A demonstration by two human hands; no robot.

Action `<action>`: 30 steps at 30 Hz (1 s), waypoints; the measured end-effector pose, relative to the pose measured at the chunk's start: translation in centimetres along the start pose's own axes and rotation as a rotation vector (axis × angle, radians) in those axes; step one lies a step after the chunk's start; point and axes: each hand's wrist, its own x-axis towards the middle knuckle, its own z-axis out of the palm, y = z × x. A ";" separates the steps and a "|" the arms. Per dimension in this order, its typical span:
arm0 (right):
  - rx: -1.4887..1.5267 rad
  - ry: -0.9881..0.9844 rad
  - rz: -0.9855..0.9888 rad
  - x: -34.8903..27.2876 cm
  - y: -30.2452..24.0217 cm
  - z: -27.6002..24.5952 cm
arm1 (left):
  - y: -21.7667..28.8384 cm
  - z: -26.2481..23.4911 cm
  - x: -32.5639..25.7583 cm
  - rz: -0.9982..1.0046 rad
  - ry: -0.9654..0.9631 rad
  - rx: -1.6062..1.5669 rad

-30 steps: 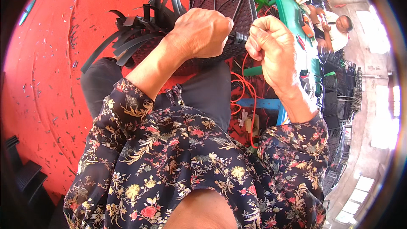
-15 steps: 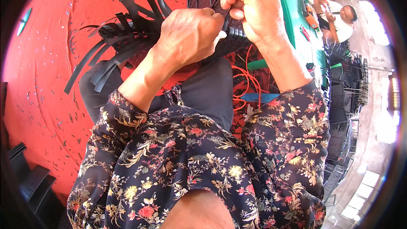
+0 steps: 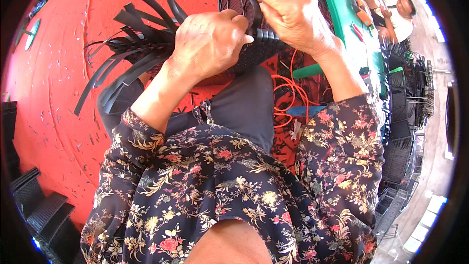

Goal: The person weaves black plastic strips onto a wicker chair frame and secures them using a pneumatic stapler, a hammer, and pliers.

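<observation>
A black woven panel lies across my lap, with loose black strips fanning out to the left. My left hand is closed over the panel's near edge, where the strips bunch together. My right hand grips the panel's upper part, fingers curled around a black strip at the weave. Both forearms come out of dark floral sleeves.
A red mat with scattered black offcuts covers the floor on the left. Orange cord lies coiled by my right knee. A green table stands at the upper right, a seated person beyond it. Dark woven panels are stacked at the lower left.
My right hand has moved up and left onto the panel's upper part. My left hand stays clamped on the edge, and the strips have shifted a little.
</observation>
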 end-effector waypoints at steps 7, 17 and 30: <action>-0.352 -0.007 -0.134 0.3 -0.7 -0.7 | 0.0 -0.1 0.0 0.004 -0.024 -0.013; 0.354 -0.053 0.310 0.0 -1.1 -0.2 | 0.1 -0.4 0.1 0.020 -0.024 0.026; 0.932 -0.251 0.846 -0.2 0.3 0.4 | 0.1 -0.6 -0.1 0.127 0.046 0.069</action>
